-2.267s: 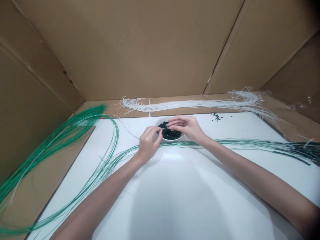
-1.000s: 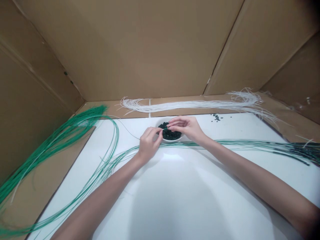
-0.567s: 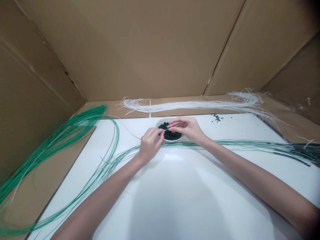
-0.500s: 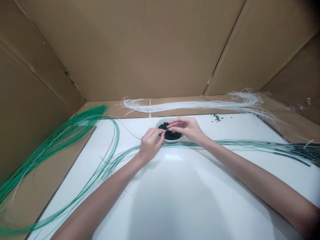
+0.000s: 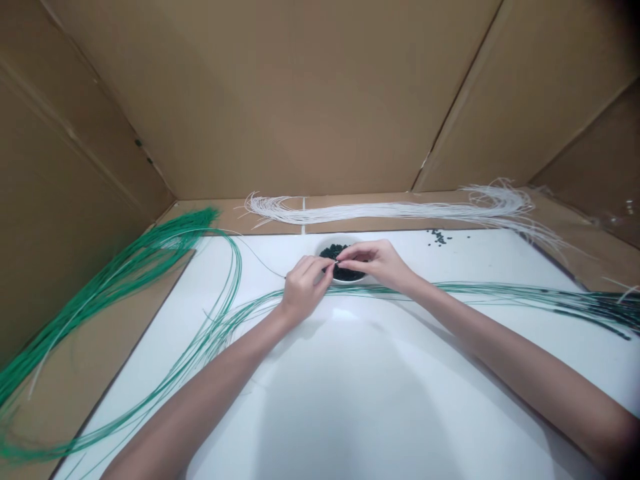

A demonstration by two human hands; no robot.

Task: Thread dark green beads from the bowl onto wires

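Note:
A white bowl of small dark green beads stands near the back of the white table. At its left front edge my left hand pinches a thin strand, which trails back to the left. My right hand is over the bowl's right side, its thumb and forefinger closed at the strand's tip, close to the left fingertips. Whatever lies between the right fingertips is too small to make out.
Green strands lie at the left, and a thinner bundle crosses the table behind my forearms to dark ends at the right. White strands lie along the back. Loose beads sit at the back right. Cardboard walls surround the table.
My right hand has lowered slightly, and its fingertips have come closer to the left ones. The whole view has shifted a little.

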